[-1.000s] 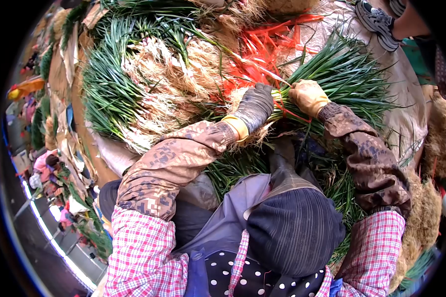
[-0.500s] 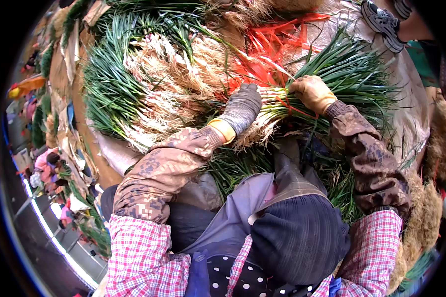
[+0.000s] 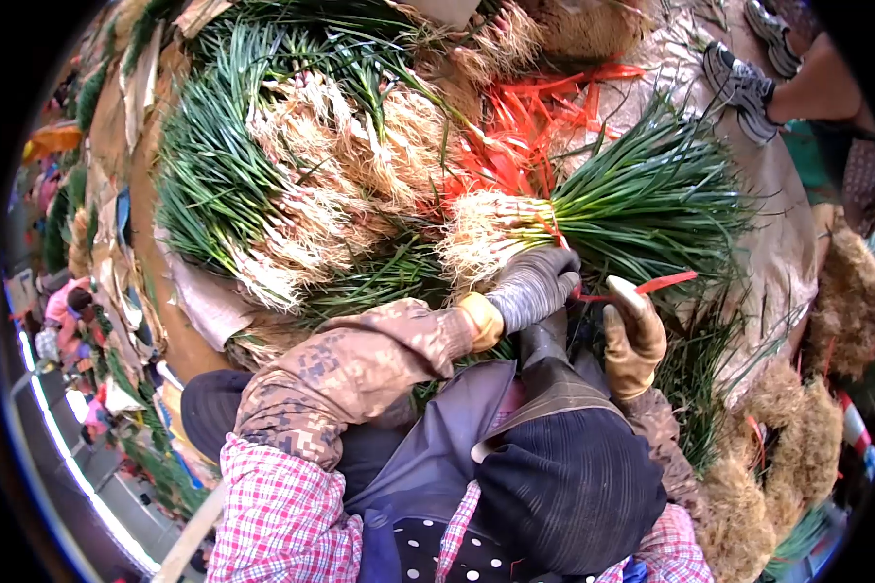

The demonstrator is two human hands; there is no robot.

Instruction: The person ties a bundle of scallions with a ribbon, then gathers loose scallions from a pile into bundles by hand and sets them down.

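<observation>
A bundle of green-leaved plants with pale roots (image 3: 642, 199) lies across the middle, a red strip around its stems. My left hand (image 3: 540, 285), in a grey glove, is closed at the bundle's near edge, on one end of the red strip (image 3: 669, 281). My right hand (image 3: 636, 340), in a tan glove, is off the bundle, lower and to the right. Its thumb and fingers are apart, and the strip passes at its fingertips; whether it runs between the fingers is unclear.
A large heap of similar plants (image 3: 233, 155) lies at the left, roots inward. Loose red strips (image 3: 510, 136) lie behind the bundle. Another person's shoes (image 3: 739, 87) stand at the upper right. Brown root clumps (image 3: 797, 428) lie at the right.
Both hands have come off the bundle's stems toward the body. My left hand has moved right and nearer, and my right hand has dropped and opened. The bundle's roots now show uncovered.
</observation>
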